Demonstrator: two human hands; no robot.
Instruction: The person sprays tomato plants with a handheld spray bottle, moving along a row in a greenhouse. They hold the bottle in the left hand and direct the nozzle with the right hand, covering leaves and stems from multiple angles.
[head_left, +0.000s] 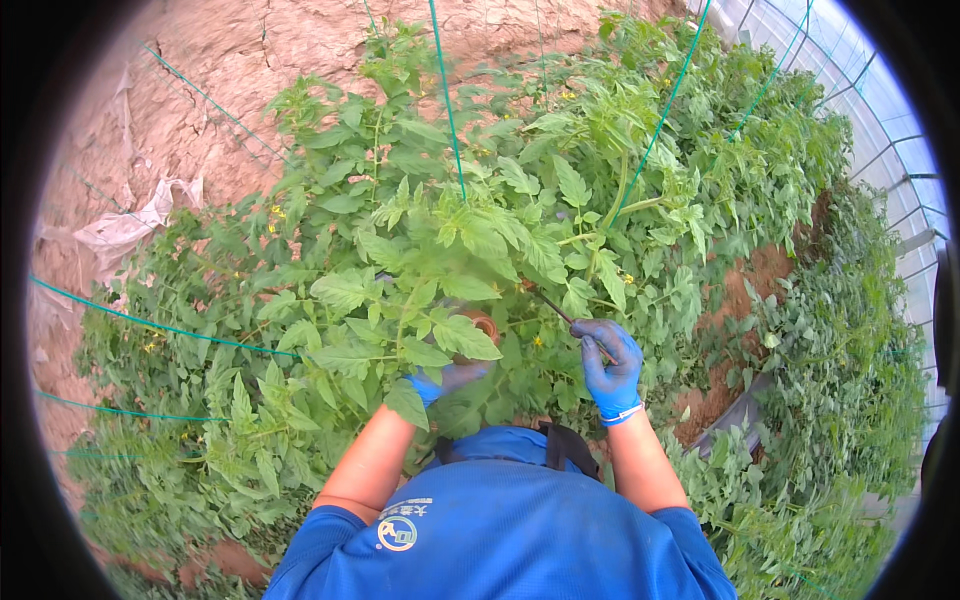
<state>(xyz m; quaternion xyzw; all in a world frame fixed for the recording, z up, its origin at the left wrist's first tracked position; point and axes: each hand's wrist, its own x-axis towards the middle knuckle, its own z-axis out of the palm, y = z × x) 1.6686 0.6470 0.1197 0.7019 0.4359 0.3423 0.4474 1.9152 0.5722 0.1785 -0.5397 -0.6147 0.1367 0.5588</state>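
Note:
My left hand (461, 375), in a blue glove, is partly hidden behind tomato leaves (469, 337). It holds a small round container (487, 324) with a reddish-brown inside, half covered by a leaf. To the right, my gloved right hand (611, 364) grips a thin dark stick (553, 307) between thumb and fingers. The stick slants up and left into the foliage, and its far end shows a reddish tint near the stems. Small yellow tomato flowers (538, 341) hang between the two hands.
Tomato plants crowd in on all sides. Green support strings (448, 97) run up from them, and others (165, 326) cross at left. An earthen wall (225, 97) with torn plastic sheet (135, 217) stands behind. Bare soil (739, 300) and a ribbed greenhouse cover (885, 135) lie right.

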